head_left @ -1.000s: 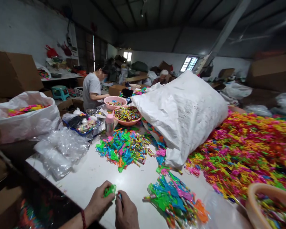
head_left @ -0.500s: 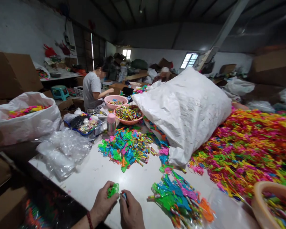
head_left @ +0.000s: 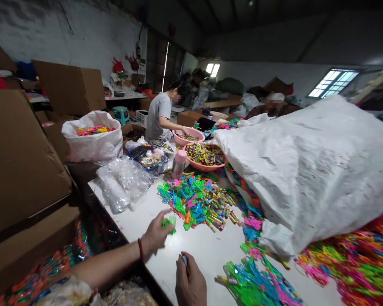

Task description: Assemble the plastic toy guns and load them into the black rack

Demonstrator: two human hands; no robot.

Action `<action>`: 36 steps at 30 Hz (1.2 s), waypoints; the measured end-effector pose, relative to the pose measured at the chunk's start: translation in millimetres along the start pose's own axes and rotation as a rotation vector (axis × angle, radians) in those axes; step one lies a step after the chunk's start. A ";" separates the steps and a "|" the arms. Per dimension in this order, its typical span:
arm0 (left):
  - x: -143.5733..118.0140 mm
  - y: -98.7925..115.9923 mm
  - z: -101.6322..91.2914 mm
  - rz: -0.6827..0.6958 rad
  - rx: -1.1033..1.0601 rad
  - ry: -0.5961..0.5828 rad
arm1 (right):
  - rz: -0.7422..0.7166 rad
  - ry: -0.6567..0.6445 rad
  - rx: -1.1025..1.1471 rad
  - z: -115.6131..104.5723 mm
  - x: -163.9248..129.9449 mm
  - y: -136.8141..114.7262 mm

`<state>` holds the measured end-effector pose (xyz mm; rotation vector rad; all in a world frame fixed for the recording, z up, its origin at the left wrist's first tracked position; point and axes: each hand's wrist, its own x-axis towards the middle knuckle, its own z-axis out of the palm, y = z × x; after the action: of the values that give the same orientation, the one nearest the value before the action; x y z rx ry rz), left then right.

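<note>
Head view: left hand (head_left: 155,236) fingers gripped green piece (head_left: 169,224) nearside of mixed pile (head_left: 198,208), right hand (head_left: 192,280) fingers closed on small bluish item (head_left: 186,261) farther from it; looked mid-batch, plenty left, finished count unclear.

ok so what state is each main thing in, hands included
Left hand, pinching a green plastic piece
Right hand, closed on a small blue-tipped piece, mostly hidden
Silver flask with pink cap, upright, capped
Coral round plastic basin, filled with small multicoloured pieces
Pink round plastic basin, partly filled
White sack at left, open-topped, colourful pieces inside
Large white sack at right, bulging, creased
Clear plastic bags, crumpled, piled together
</note>
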<state>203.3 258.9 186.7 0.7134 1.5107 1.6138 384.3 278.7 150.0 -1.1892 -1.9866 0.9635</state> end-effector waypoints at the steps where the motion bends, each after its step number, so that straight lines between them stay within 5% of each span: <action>1: 15.5 24.7 -6.5 0.097 0.016 0.044 | -0.003 -0.010 -0.009 -1.9 -0.1 -1.2; 4: 75.0 113.1 -34.4 0.303 0.000 0.187 | -0.015 -0.054 -0.029 -7.2 0.2 -3.4; 8: 150.4 217.7 -77.1 0.276 -0.124 0.552 | -0.045 -0.069 -0.024 -9.9 1.1 -3.5; 11: 176.5 257.7 -95.2 0.257 -0.141 0.614 | -0.066 -0.044 -0.017 -9.0 2.1 -1.7; 13: 175.9 262.0 -94.1 0.245 -0.135 0.596 | -0.075 -0.030 -0.012 -7.8 2.9 0.3; 17: 134.8 218.3 -62.9 0.217 -0.100 0.415 | -0.078 -0.031 0.003 -6.2 4.1 3.0; 22: 39.0 103.0 -8.8 0.063 -0.005 -0.282 | -0.089 -0.043 0.001 -7.5 3.2 1.1; 24: 5.6 56.4 8.5 -0.062 -0.039 -0.418 | -0.102 -0.051 0.001 -8.1 2.4 1.3; 29: -34.0 -22.3 28.5 -0.214 -0.116 -0.318 | -0.133 -0.129 -0.019 -6.6 1.1 9.6; 36: -40.0 -42.5 20.6 -0.195 -0.113 -0.158 | -0.124 -0.154 -0.041 -3.9 2.1 17.6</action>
<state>248.7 235.0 152.2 0.5964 1.3219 1.4490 394.5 287.4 137.9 -1.0263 -2.1835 0.9806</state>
